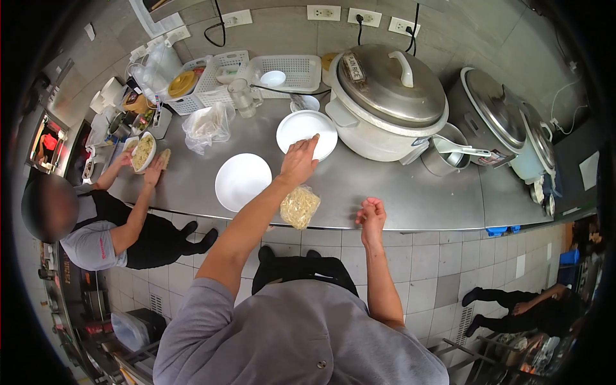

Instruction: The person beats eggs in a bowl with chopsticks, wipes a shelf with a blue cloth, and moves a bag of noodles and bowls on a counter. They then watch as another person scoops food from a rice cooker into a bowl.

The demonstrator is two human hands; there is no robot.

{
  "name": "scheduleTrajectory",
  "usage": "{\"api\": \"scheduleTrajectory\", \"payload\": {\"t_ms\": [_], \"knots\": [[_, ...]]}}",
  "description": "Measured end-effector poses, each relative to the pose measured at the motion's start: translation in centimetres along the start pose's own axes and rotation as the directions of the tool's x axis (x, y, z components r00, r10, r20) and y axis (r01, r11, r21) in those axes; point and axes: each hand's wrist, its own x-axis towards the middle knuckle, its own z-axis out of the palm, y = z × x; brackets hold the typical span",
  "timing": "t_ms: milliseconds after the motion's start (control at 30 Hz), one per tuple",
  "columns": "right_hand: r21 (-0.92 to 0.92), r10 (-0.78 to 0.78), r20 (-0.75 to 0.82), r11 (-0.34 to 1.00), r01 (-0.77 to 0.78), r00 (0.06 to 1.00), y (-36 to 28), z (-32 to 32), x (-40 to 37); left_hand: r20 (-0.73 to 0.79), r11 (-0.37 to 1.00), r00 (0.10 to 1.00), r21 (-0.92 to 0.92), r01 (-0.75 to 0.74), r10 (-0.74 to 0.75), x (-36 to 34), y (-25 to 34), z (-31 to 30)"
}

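Observation:
My left hand (300,160) reaches forward, its fingers stretched over the near part of a white round plate (301,128), which may top a stack. Closer to me and to the left, another white plate (243,182) lies on the steel counter. A clear plastic bag of pale yellow food (299,208), perhaps noodles or shreds, sits at the counter's front edge below my left wrist. My right hand (371,220) hovers by the front edge, right of the bag, with fingers curled in and nothing visible in them.
A big rice cooker (391,96) stands behind the plates, with a metal pot (447,151) at its right. White baskets (285,67), a glass mug (242,97) and a crumpled plastic bag (208,126) are at the back left. A co-worker (102,218) handles a bowl of food (144,153) at left.

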Motion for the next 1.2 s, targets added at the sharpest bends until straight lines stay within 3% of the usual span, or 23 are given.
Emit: {"api": "scheduleTrajectory", "payload": {"t_ms": [100,167,200,300,333,367,433,500,567,733,867,1000,1200], "knots": [[-0.014,0.053,-0.128,0.998,-0.055,0.99,2.3,-1.2,1.2,0.016,0.999,1.0,-0.038,-0.013,0.014,-0.3,0.0,-0.8],[-0.101,0.028,-0.131,0.994,-0.042,0.991,2.2,-1.6,1.5,-0.085,0.997,0.996,-0.082,-0.014,0.007,-0.7,0.0,-1.5],[-0.294,-0.109,-0.091,0.953,0.078,0.99,2.5,-2.3,1.6,-0.131,0.995,0.991,-0.102,-0.013,-0.001,-1.4,-0.1,-1.9],[-0.707,-0.46,0.113,0.586,0.397,0.881,2.3,-4.1,1.9,-0.098,0.767,0.938,-0.608,0.208,-0.332,-4.9,-1.7,-4.6],[-0.777,-0.56,0.184,0.421,0.468,0.808,1.2,-3.8,1.3,-0.207,0.797,0.909,-0.575,0.187,-0.362,-6.3,-2.2,-6.1],[-0.825,-0.639,0.263,0.24,0.512,0.723,0.5,-3.8,0.9,-0.312,0.825,0.87,-0.54,0.168,-0.381,-8.0,-3.2,-7.5],[-0.868,-0.639,0.298,0.127,0.48,0.709,1.1,-4.7,1.2,-0.449,0.86,0.749,-0.395,0.324,-0.488,-12.0,-6.9,-9.2],[-0.881,-0.638,0.349,0.025,0.472,0.686,1.5,-5.1,1.4,-0.53,0.806,0.61,-0.443,0.394,-0.589,-16.0,-10.8,-10.0],[-0.866,-0.635,0.417,-0.061,0.496,0.651,1.9,-4.8,1.5,-0.503,0.684,0.464,-0.536,0.494,-0.729,-19.8,-14.5,-10.0],[-0.877,-0.635,0.413,-0.083,0.474,0.653,2.1,-4.7,1.6,-0.481,0.663,0.543,-0.113,0.74,-0.689,-27.0,-21.8,-5.8],[-0.88,-0.627,0.417,-0.095,0.466,0.659,2.1,-4.4,1.2,-0.443,0.584,0.596,0.181,0.791,-0.67,-27.1,-20.8,-4.4],[-0.88,-0.625,0.421,-0.105,0.464,0.657,2.3,-4.3,1.2,-0.443,0.522,0.522,0.133,0.843,-0.729,-25.5,-19.8,-5.3],[-0.878,-0.63,0.424,-0.11,0.466,0.651,2.6,-4.5,1.5,-0.423,0.537,0.55,0.162,0.828,-0.72,-26.2,-21.2,-3.9]]}}
